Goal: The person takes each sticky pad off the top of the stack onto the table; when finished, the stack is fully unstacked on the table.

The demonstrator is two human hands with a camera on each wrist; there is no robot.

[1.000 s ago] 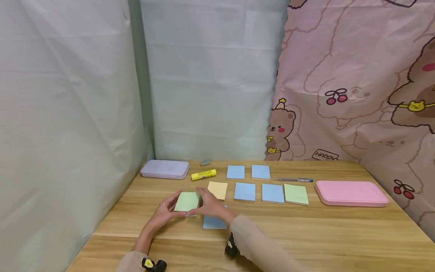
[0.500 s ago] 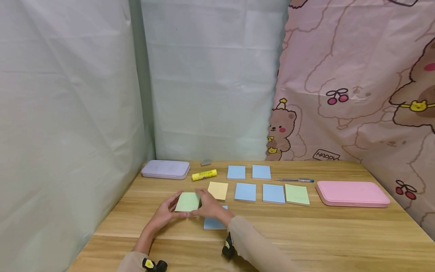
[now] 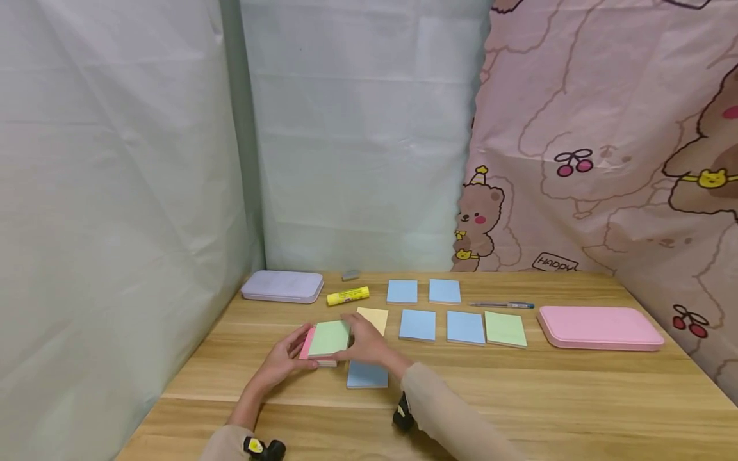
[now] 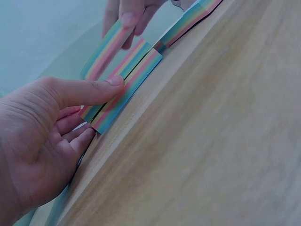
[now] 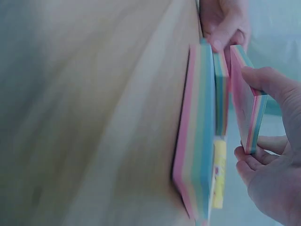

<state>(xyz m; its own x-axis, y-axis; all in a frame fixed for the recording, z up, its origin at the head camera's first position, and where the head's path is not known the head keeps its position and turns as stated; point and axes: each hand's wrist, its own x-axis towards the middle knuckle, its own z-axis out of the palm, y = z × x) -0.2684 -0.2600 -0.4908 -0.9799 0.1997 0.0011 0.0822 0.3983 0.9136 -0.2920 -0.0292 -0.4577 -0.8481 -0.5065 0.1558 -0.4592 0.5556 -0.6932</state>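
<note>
My left hand [image 3: 281, 357] grips the sides of a low stack of sticky note pads, with a pink top [image 3: 306, 346] showing. Striped edges of the two stacked pads [image 4: 123, 87] appear in the left wrist view, thumb in front and fingers behind. Just above them, tilted, is a green-topped sticky note pad [image 3: 330, 337], which my right hand [image 3: 368, 340] pinches between thumb and fingers. A blue-topped pad [image 3: 368, 376] lies right below the right hand, and a yellow-topped pad [image 3: 375, 318] behind it is partly covered by that hand.
Several blue-topped pads [image 3: 418, 325] and one green-topped pad [image 3: 505, 329] lie to the right. Farther back are a yellow glue stick [image 3: 348, 295], a grey eraser-like block [image 3: 350, 275] and a pen [image 3: 501, 305]. A lilac case [image 3: 282, 285] and a pink case [image 3: 599, 328] flank them.
My right hand has lifted the green-topped pad off the stack and shifted it slightly right, uncovering pink beneath. The left hand stays at the stack.
</note>
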